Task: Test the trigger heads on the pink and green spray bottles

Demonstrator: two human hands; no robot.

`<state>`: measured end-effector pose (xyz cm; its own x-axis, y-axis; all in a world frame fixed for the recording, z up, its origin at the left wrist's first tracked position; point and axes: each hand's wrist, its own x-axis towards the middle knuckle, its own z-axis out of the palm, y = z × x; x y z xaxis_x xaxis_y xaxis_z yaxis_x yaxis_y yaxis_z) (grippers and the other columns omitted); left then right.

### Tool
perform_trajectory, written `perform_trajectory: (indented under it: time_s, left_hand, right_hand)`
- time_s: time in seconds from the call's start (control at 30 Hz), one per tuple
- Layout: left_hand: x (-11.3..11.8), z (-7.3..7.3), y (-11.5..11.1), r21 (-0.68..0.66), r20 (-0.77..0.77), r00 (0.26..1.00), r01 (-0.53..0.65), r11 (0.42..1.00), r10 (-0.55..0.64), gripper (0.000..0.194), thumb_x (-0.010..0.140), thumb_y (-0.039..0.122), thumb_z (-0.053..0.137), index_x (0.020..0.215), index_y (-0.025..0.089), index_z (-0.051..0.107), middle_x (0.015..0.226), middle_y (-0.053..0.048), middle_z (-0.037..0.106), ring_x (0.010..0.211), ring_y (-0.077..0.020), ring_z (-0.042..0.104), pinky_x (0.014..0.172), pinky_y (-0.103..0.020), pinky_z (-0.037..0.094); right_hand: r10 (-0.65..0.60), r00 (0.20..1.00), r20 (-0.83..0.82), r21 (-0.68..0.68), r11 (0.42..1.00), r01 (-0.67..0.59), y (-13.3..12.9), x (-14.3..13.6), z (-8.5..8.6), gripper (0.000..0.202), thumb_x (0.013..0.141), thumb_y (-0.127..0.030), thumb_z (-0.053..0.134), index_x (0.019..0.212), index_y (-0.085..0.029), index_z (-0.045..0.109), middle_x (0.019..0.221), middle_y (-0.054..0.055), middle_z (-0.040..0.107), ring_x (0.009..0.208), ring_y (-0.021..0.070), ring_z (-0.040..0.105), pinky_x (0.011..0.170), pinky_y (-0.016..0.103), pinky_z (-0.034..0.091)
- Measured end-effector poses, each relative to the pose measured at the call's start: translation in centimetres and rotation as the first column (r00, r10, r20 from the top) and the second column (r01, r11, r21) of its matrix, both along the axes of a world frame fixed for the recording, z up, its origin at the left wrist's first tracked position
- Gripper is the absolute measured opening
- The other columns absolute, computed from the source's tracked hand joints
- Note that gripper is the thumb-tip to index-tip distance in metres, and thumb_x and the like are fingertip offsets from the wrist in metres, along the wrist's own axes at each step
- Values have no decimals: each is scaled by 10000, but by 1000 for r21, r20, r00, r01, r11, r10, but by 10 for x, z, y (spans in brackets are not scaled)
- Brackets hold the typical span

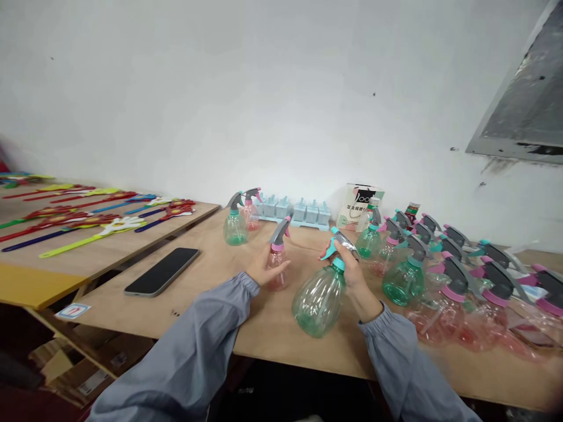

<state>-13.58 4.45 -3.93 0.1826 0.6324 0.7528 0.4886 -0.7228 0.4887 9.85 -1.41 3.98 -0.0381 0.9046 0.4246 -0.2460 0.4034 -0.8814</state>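
Observation:
My left hand (pixel 265 269) is at the left side of a pink spray bottle (pixel 277 275) with a grey head and pink trigger. The thumb lies across the front of the bottle, and the other fingers are partly hidden behind it. To the right, my right hand (pixel 349 265) grips a green spray bottle (pixel 317 302) by its neck and grey head, with fingers by the turquoise trigger. This bottle leans, its round clear body pointing down and left, close over the table's front part.
Several spray bottles (pixel 403 281) crowd the table's right side. Behind stand a green spray bottle (pixel 236 227), a pink one (pixel 250 215), light-blue popsicle moulds (pixel 303 214) and a printed box (pixel 354 205). A phone (pixel 162 271) lies left; colourful hand-shaped clappers (pixel 118 227) cover another table.

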Motion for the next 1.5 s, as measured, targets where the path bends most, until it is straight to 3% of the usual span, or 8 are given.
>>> perform_trajectory:
  time_s: [0.2,0.37,0.57,0.83,0.93,1.13,1.33,1.5]
  left_hand:
    - [0,1,0,7,-4,1000,14,1000,-14,642,836,449,701,1387,202,483,1206,-109,672,1172,-297,636,1050,-477,506]
    - [-1,-1,1,-4,2,1000,18,1000,-18,632,833,461,704,1363,187,493,1223,-118,665,1143,-300,648,1031,-481,523]
    - [0,1,0,-3,-12,999,30,1000,-30,647,844,422,696,1398,201,445,1284,-121,647,1230,-300,617,1079,-489,491]
    - [0,1,0,-27,-1,999,40,999,-40,669,838,436,689,1405,184,437,1316,-134,627,1267,-306,587,1109,-506,463]
    - [0,1,0,-27,3,999,42,999,-41,683,833,418,695,1421,199,425,1333,-124,615,1291,-300,567,1124,-499,448]
    - [-1,-1,2,-39,2,1000,31,999,-31,616,826,439,699,1340,188,470,1169,-105,669,1112,-279,653,1008,-456,529]
    - [-1,0,1,-65,4,999,34,997,-34,560,829,474,680,1272,189,489,1128,-99,673,1069,-261,660,986,-440,533]
    - [0,-1,1,-84,17,1000,10,996,-8,558,803,487,698,1235,187,510,1135,-106,670,1089,-276,649,989,-456,522]
  right_hand:
    - [42,999,3,-1,999,-42,0,-1,2,416,693,-650,721,757,-245,650,720,33,729,747,223,699,714,340,558]
    - [-95,995,-25,46,994,96,5,2,-3,411,764,-648,658,671,-252,598,636,11,674,657,193,675,650,320,547]
    - [-52,998,-26,36,998,53,4,2,0,416,737,-652,699,825,-245,687,851,47,762,838,230,718,788,366,575]
    - [-259,963,73,138,959,248,9,8,-5,349,800,-602,683,777,-254,698,779,21,740,793,214,697,802,367,561]
    - [-371,916,153,206,918,338,24,22,-8,356,750,-567,749,937,-264,746,922,35,766,914,245,696,904,421,544]
    - [-618,764,185,229,783,578,61,49,-21,380,705,-565,750,772,-193,710,661,1,634,739,230,620,748,393,524]
    - [-697,649,307,273,717,641,75,64,-38,640,654,-626,771,1087,-179,620,1008,94,688,975,279,635,931,469,488]
    - [-722,538,435,362,687,630,65,84,-68,995,490,-678,842,1250,-156,467,1326,228,520,1253,388,503,1057,546,400]
